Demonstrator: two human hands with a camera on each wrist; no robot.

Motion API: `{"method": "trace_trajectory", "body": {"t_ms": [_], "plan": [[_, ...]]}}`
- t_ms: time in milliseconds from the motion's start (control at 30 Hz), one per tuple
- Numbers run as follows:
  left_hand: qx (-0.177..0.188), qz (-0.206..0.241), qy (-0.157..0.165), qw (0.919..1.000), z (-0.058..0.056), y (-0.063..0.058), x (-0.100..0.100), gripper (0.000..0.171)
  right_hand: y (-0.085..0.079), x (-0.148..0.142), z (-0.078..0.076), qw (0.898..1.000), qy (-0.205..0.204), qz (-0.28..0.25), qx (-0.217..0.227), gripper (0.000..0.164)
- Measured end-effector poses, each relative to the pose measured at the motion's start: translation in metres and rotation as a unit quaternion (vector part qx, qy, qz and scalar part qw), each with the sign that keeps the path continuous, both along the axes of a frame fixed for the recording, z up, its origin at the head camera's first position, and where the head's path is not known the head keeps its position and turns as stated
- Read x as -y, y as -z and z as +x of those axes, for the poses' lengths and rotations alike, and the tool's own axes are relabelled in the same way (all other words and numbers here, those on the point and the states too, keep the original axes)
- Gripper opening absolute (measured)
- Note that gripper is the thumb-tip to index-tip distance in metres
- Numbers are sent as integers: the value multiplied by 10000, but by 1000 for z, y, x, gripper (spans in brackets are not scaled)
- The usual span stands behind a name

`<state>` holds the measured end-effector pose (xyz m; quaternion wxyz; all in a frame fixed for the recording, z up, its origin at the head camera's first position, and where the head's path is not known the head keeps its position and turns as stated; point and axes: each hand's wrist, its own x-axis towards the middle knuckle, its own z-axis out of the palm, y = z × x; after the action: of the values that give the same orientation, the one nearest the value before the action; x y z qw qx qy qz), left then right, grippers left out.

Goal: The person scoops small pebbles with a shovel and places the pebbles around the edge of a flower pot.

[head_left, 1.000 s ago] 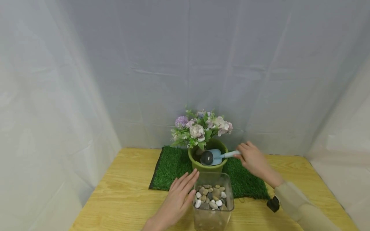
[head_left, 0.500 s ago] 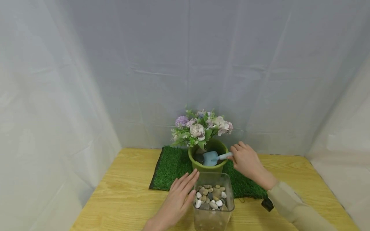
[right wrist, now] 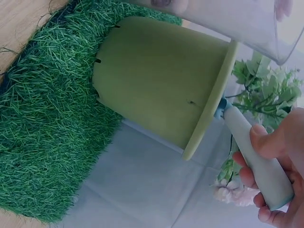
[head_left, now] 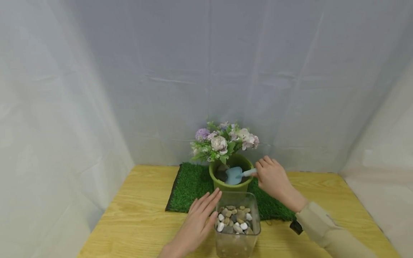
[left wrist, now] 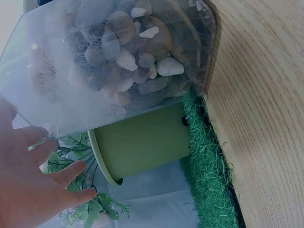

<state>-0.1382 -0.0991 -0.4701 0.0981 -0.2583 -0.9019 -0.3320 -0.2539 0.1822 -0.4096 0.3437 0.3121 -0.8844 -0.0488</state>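
My right hand (head_left: 274, 179) grips the pale handle (right wrist: 259, 159) of a small garden trowel, fingers and thumb wrapped round it. The trowel's blue blade (head_left: 233, 175) lies inside a green flower pot (head_left: 214, 181), beside a dark stone (head_left: 221, 175). Pink, white and purple flowers (head_left: 219, 144) rise from the back of the pot. My left hand (head_left: 196, 222), fingers straight, rests against the left side of a clear plastic container (head_left: 237, 247). Brown, grey and white pebbles (head_left: 235, 219) partly fill that container, which stands just in front of the pot.
Under the pot lies a green artificial grass mat (head_left: 190, 186) on a wooden table (head_left: 135, 215). A small black object (head_left: 296, 227) shows by the right sleeve. Pale sheeting (head_left: 206, 71) hangs behind and at both sides.
My right hand has moved a little left with the trowel. The dark stone has slid off the blade into the pot. My left hand stays at the container.
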Motion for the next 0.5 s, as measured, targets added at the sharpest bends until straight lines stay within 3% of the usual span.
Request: {"method": "trace_trajectory", "body": {"t_ms": [233, 500], "plan": [[-22, 7, -18, 10000, -3, 3, -2, 52, 4, 2, 2, 9999, 35, -26, -96, 24], [-84, 62, -80, 9999, -6, 6, -5, 51, -6, -6, 9, 9998, 134, -105, 37, 25]]}}
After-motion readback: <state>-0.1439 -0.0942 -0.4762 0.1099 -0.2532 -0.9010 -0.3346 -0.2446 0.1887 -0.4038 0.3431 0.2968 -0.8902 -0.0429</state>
